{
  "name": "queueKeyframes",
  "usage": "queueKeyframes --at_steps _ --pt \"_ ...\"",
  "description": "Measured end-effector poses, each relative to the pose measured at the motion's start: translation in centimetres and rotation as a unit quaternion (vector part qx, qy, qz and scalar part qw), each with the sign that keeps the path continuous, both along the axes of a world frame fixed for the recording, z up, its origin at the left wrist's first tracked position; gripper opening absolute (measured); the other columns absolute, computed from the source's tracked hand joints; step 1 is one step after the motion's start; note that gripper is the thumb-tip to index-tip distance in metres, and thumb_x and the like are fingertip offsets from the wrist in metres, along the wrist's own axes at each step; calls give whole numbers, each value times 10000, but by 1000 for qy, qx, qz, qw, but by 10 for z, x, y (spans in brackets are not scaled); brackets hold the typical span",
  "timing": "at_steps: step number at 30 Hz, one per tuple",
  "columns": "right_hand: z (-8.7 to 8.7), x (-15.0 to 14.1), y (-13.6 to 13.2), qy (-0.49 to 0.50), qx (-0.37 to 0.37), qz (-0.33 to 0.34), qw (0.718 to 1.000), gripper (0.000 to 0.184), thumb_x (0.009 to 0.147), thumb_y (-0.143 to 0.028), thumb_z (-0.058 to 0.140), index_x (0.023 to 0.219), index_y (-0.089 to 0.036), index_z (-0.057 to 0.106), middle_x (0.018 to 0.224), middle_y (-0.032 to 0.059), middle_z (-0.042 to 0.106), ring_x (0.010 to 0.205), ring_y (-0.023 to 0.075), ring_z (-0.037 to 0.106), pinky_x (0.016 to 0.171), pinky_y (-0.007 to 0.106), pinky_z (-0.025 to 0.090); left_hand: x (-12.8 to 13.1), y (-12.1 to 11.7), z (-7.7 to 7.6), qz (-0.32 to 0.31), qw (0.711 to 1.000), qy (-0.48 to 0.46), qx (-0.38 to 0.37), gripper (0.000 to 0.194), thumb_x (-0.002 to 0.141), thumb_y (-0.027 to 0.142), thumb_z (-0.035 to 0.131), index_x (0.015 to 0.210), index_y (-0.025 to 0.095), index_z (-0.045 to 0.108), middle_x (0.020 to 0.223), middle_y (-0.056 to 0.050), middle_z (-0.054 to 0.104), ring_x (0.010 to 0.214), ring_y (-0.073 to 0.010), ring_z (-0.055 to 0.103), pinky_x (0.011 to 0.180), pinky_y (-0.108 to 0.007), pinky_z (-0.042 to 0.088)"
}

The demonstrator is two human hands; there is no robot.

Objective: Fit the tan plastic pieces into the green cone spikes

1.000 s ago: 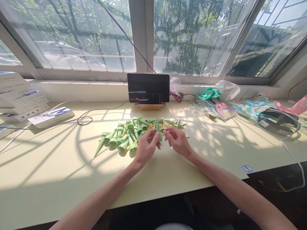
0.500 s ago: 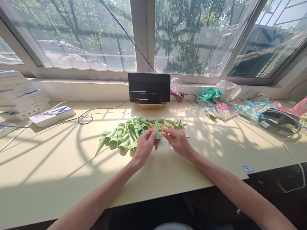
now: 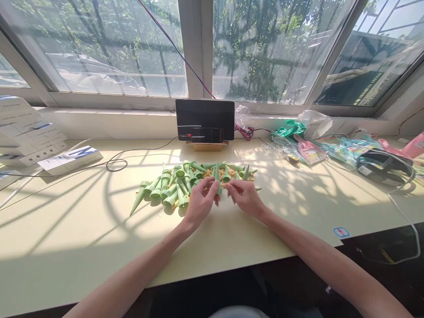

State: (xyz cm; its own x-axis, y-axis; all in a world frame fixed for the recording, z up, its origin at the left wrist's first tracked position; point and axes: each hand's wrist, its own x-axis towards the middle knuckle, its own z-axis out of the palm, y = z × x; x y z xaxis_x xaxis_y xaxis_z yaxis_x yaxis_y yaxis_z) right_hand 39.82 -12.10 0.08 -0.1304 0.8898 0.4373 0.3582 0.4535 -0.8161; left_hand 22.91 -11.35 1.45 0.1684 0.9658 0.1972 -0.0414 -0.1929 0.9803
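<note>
My left hand (image 3: 201, 199) is closed on a green plastic cone spike (image 3: 217, 179), which stands upright with its tip up and its wide ribbed end down. Beside it, to the right, my right hand (image 3: 247, 196) pinches a small tan piece (image 3: 224, 186), mostly hidden by the fingertips, close to the cone's lower end. Several more green cone spikes (image 3: 165, 181) lie heaped to the left of my hands and behind them. Among these cones is a scatter of small tan pieces (image 3: 208, 173), too small to make out exactly.
A dark tablet (image 3: 205, 112) and a phone (image 3: 207, 135) stand on a cardboard stand at the back. White boxes (image 3: 26, 128) are stacked left, with a loose cable in front. Bagged pink and teal items (image 3: 309, 150) and a black device (image 3: 380, 170) lie right.
The cone in my left hand has turned a little and shifted slightly right. My right fingers have drawn together near its lower end. The heap looks unchanged.
</note>
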Motion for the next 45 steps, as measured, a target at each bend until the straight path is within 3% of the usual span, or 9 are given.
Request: queueKeyframes --at_steps 7,13,15,19,21,30,38,45 --pt "2 -1 0 74 -85 43 993 470 947 -597 536 719 -189 588 480 -46 503 393 96 445 451 246 391 1 -1 -1 -12 1000 -11 2 395 832 493 710 1045 168 637 859 -30 673 579 -129 642 585 -306 577" --pt "0 -1 1 81 -86 46 992 488 949 -602 530 700 -184 561 520 -38 516 406 86 457 445 236 394 2 0 0 -7 1000 -15 -13 379 835 485 706 1008 155 630 832 -23 640 567 -130 632 551 -302 561" --pt "-1 0 1 73 -71 38 994 447 952 -583 540 783 -175 606 614 -18 570 432 85 483 449 236 404 2 0 0 -1 999 -25 -31 370 841 486 697 982 151 629 826 -22 625 553 -129 617 512 -296 542" --pt "0 3 -1 43 -27 23 998 397 928 -517 621 1153 -191 647 877 33 662 488 85 530 477 245 453 0 0 3 7 997 -53 -62 320 852 463 682 892 149 632 746 3 571 505 -108 560 471 -275 499" --pt "2 5 -1 22 1 22 1000 401 927 -489 640 1205 -201 649 924 44 678 499 85 535 498 251 469 0 0 4 3 995 -65 -71 304 855 448 676 837 148 626 702 11 550 482 -98 529 449 -259 468" --pt "1 8 1 -41 100 15 994 282 959 -448 620 1027 -198 730 848 49 668 524 107 532 546 271 482 1 -1 6 -6 994 -72 -77 309 829 441 696 798 140 633 683 15 529 450 -90 499 405 -251 431" --pt "0 7 1 -31 107 2 994 262 954 -438 627 991 -198 723 799 38 661 528 117 524 546 273 469 0 -2 7 -15 998 -44 -47 335 838 480 694 836 153 623 761 4 560 475 -93 543 437 -264 474" --pt "2 5 0 -13 100 -3 995 306 981 -432 568 826 -188 671 696 18 612 541 119 510 532 255 433 1 -5 4 -25 999 -15 -28 342 846 493 692 876 166 598 772 9 585 476 -104 589 460 -270 502"
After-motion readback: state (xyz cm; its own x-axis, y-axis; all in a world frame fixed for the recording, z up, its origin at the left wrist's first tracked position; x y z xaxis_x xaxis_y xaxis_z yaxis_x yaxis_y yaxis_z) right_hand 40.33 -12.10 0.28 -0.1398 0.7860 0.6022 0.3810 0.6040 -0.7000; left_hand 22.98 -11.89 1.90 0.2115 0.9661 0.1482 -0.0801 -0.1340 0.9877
